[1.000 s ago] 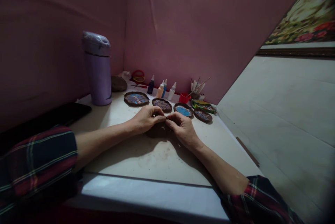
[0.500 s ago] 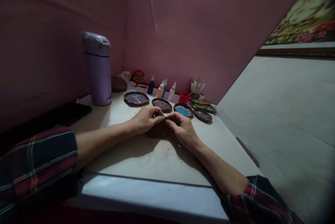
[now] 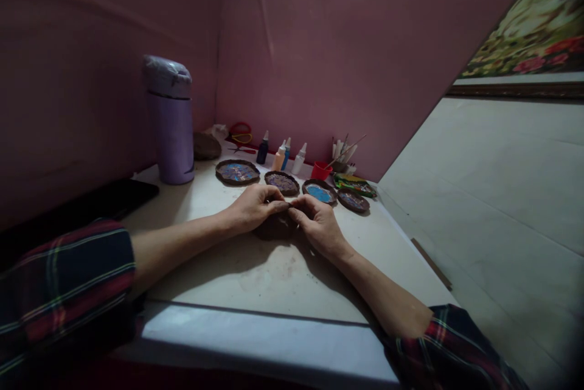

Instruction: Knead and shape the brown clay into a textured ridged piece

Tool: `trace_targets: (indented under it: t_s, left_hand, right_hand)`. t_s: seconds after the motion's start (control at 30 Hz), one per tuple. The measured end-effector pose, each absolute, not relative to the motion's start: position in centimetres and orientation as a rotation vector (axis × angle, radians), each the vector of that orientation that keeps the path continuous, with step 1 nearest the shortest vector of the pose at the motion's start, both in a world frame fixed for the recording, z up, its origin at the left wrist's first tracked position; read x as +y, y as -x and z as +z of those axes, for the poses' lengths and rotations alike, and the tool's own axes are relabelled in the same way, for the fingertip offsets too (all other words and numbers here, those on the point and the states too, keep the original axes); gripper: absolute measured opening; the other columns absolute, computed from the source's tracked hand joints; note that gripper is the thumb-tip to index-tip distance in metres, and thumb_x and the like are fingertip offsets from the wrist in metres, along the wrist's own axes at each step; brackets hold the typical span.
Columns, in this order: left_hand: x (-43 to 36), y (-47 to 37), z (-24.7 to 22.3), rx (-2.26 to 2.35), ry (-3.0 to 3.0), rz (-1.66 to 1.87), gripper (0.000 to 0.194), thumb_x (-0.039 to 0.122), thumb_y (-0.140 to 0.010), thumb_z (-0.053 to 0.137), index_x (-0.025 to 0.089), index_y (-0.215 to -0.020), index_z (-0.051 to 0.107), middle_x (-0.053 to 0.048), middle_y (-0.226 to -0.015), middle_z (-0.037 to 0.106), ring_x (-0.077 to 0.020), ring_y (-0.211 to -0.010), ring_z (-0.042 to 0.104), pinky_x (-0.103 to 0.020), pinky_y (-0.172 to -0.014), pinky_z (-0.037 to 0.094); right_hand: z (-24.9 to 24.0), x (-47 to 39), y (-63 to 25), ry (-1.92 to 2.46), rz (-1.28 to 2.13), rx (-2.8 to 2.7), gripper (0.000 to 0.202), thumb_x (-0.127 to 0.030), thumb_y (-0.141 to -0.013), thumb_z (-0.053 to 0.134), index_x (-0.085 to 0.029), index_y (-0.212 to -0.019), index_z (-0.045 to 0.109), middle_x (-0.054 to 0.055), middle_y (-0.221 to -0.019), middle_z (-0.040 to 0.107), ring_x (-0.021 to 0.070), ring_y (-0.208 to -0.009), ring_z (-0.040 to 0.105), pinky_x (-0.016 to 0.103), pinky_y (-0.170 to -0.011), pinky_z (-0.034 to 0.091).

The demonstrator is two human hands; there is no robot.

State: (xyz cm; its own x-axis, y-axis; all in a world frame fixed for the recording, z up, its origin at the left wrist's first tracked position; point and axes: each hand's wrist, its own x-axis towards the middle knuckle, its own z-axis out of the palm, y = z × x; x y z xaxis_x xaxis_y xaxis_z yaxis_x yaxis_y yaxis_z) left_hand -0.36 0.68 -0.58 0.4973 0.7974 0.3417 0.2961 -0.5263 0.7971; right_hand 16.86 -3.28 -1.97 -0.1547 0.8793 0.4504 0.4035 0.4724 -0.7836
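A flat piece of brown clay (image 3: 275,229) lies on the white table, partly hidden by my hands and in their shadow. My left hand (image 3: 253,206) pinches its far edge between thumb and fingers. Close beside it, thumb tip almost touching the other, my right hand (image 3: 318,223) pinches the same edge. Just beyond my hands stand shallow brown clay dishes with raised rims: a larger one (image 3: 238,173) with blue and purple colour, a purplish one (image 3: 281,183), one filled with bright blue (image 3: 320,193), and a small one (image 3: 353,201) at the right.
A purple tumbler (image 3: 171,128) stands at the left beside a black phone-like slab (image 3: 137,190). Towards the back are scissors (image 3: 241,134), a clay lump (image 3: 207,145), a dark paint bottle (image 3: 263,149), a white bottle (image 3: 299,160), a red cup (image 3: 321,170) and a green packet (image 3: 354,185). Pink panels (image 3: 310,61) enclose the back.
Almost nothing differs. Both hands keep their pinch on the clay's edge, and the objects around them stay in place.
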Motion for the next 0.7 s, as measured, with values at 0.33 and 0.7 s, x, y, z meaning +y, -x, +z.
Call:
trace_targets:
  t_s: [0.33,0.7]
  left_hand:
    - [0.96,0.52,-0.92,0.883,-2.074,0.924,0.015,0.025,-0.071,0.059,0.013,-0.076,0.066,-0.003,-0.072,0.067,-0.0150,-0.068,0.060,-0.023,-0.062,0.046]
    - [0.73,0.53,-0.57,0.860,-2.065,0.930,0.018,0.026,-0.072,0.059,0.011,-0.079,0.067,-0.005,-0.075,0.068,-0.0156,-0.070,0.060,-0.025,-0.064,0.047]
  right_hand:
    - [-2.09,-3.12,-16.96,1.140,0.576,-1.705,0.013,-0.031,-0.078,0.059,-0.019,-0.078,0.059,0.000,-0.070,0.061,0.0147,-0.065,0.057,0.025,-0.059,0.045]
    - [-1.97,-3.19,-16.98,1.112,0.663,-1.764,0.019,-0.034,-0.078,0.062,-0.018,-0.088,0.061,0.002,-0.079,0.064,0.0158,-0.073,0.059,0.026,-0.065,0.047]
